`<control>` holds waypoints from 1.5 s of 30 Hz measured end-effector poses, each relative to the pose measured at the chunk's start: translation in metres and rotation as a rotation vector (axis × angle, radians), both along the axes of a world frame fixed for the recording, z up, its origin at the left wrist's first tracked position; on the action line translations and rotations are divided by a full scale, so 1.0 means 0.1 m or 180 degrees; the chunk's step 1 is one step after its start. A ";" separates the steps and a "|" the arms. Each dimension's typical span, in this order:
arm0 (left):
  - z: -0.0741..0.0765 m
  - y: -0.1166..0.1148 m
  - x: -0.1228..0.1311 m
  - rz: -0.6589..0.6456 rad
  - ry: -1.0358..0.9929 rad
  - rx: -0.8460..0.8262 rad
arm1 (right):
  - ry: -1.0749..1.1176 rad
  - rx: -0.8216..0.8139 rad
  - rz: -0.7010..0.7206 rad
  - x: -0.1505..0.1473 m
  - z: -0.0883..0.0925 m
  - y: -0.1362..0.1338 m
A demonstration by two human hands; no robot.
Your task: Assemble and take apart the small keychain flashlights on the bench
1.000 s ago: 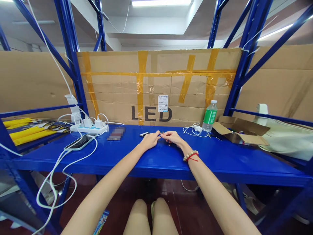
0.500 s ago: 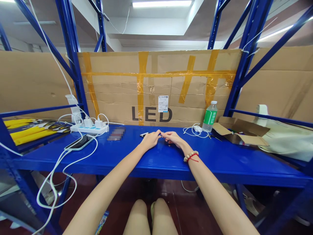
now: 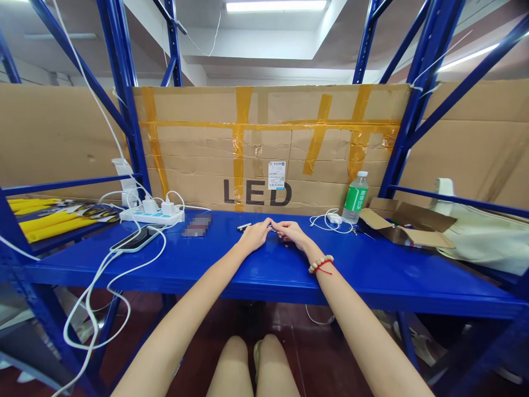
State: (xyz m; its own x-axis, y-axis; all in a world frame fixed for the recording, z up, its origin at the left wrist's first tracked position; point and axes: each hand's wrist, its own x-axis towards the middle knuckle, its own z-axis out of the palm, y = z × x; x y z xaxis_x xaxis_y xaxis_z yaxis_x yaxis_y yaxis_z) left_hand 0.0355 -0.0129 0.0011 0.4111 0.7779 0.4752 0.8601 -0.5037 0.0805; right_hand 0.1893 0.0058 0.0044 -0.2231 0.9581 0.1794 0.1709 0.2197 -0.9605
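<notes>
My left hand [image 3: 255, 236] and my right hand [image 3: 291, 231] meet fingertip to fingertip above the middle of the blue table [image 3: 231, 270]. The fingers of both are closed in a pinch around something small and partly metallic-looking, mostly hidden by the fingers. Just left of my left hand lies a slim pen-like thing [image 3: 243, 226], silver and black. A tiny piece [image 3: 286, 245] rests on the table under my right hand. My right wrist wears a beaded bracelet [image 3: 321, 264] with a red cord.
At left are a power strip [image 3: 169, 217] with plugged chargers, a phone [image 3: 138, 239] and looping white cables. A water bottle [image 3: 356, 198], a coiled white cable [image 3: 326, 220] and an open carton [image 3: 409, 223] stand at right. Taped cardboard [image 3: 194, 154] closes the back.
My hands stay together in almost the same place, with only a slight shift of the fingertips. The view has moved very slightly.
</notes>
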 end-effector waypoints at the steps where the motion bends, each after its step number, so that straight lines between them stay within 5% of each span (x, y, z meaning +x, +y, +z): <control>1: 0.00 0.00 0.00 0.0008 -0.0009 -0.0012 | 0.0007 0.0047 -0.0022 -0.01 0.00 0.00; 45: 0.01 0.01 -0.01 -0.0007 0.0123 -0.0211 | 0.0020 0.0716 0.0071 0.06 -0.09 0.16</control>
State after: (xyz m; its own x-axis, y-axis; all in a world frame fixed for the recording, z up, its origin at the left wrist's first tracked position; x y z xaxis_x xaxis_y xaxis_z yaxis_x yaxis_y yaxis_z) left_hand 0.0344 -0.0124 0.0023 0.4298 0.8063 0.4064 0.8621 -0.5002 0.0807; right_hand 0.1954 0.0218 -0.0050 -0.2420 0.8887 0.3895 0.1579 0.4321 -0.8879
